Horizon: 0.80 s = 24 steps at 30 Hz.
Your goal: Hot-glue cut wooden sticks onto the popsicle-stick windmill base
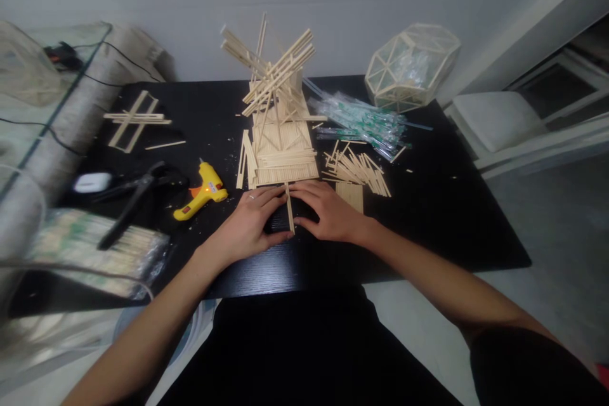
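Observation:
Between my hands, a narrow strip of wooden sticks (pixel 290 209) lies lengthwise on the black table. My left hand (pixel 252 225) grips it from the left, fingertips at the far end and thumb at the near end. From the other side my right hand (pixel 333 210) holds the same strip, fingers curled round its far end and thumb against its near part. Just beyond the fingertips is a flat panel of wooden sticks (pixel 285 172), with a windmill-like wooden model (pixel 277 79) standing behind it. A small wooden panel (pixel 351 195) lies partly behind my right hand.
A yellow glue gun (pixel 202 191) lies left of my hands, with black-handled cutters (pixel 137 196), a white case (pixel 92 182) and packed sticks (pixel 95 247) beyond. Cut sticks (pixel 359 170), plastic wrappers (pixel 361 119) and a faceted frame (pixel 412 66) are on the right. Crossed sticks (pixel 136 119) lie back left.

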Each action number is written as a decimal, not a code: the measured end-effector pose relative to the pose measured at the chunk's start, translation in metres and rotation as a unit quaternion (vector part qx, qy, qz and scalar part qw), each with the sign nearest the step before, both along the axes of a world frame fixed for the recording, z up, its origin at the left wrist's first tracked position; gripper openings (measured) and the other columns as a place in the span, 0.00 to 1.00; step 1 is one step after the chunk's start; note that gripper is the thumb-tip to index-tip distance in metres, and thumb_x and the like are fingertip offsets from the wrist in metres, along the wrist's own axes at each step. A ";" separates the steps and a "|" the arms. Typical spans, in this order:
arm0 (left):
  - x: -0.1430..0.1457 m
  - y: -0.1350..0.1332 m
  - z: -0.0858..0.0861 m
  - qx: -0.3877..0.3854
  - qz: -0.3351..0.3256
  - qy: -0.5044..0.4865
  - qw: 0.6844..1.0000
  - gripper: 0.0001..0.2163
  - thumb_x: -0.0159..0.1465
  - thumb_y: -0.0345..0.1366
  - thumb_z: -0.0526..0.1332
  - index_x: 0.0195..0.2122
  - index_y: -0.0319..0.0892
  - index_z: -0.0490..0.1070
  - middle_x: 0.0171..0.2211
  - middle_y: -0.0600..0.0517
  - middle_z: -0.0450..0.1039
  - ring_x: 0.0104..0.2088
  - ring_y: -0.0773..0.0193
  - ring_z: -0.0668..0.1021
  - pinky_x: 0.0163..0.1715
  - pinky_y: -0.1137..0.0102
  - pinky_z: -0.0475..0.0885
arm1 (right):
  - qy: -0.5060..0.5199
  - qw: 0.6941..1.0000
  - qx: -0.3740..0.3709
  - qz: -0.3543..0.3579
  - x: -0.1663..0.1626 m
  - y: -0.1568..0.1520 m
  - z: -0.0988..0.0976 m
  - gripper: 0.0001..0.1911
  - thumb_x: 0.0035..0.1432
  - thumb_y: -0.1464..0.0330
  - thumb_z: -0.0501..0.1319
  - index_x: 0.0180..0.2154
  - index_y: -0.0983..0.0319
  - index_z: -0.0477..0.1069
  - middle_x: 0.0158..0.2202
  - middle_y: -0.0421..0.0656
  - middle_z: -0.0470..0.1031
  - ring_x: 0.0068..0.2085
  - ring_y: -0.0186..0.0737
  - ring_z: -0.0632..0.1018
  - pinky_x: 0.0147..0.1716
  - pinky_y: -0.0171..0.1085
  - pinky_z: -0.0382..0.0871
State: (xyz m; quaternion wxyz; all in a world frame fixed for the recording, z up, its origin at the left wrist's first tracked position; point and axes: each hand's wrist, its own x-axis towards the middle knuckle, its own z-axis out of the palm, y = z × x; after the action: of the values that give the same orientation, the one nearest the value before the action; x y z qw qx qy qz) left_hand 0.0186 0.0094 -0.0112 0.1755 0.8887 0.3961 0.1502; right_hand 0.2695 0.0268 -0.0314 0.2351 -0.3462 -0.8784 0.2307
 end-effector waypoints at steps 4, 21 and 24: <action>0.001 0.000 0.000 -0.004 0.000 -0.006 1.000 0.31 0.66 0.51 0.70 0.64 0.37 0.71 0.66 0.35 0.71 0.67 0.41 0.72 0.66 0.45 0.67 | 0.001 1.000 -0.003 0.001 0.000 0.000 0.000 0.28 0.63 0.67 0.68 0.63 0.63 0.72 0.64 0.55 0.74 0.66 0.57 0.72 0.67 0.59 0.65; 0.002 0.000 0.002 -0.003 0.002 -0.003 1.000 0.30 0.66 0.50 0.70 0.64 0.39 0.71 0.66 0.35 0.70 0.67 0.40 0.72 0.65 0.44 0.67 | 0.009 1.000 0.003 0.005 0.000 0.001 0.000 0.28 0.63 0.67 0.68 0.63 0.64 0.72 0.64 0.57 0.75 0.66 0.58 0.72 0.66 0.61 0.66; 0.001 0.000 0.001 -0.005 0.001 -0.003 1.000 0.30 0.66 0.50 0.70 0.64 0.38 0.71 0.67 0.35 0.70 0.67 0.40 0.71 0.66 0.44 0.67 | 0.008 1.000 0.001 0.004 0.000 0.000 -0.001 0.28 0.63 0.67 0.67 0.64 0.63 0.72 0.64 0.56 0.74 0.66 0.58 0.72 0.67 0.62 0.65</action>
State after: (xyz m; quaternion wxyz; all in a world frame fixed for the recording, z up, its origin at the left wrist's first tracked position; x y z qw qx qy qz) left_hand 0.0200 0.0091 -0.0101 0.1808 0.8870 0.3974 0.1507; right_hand 0.2691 0.0271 -0.0323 0.2417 -0.3405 -0.8781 0.2335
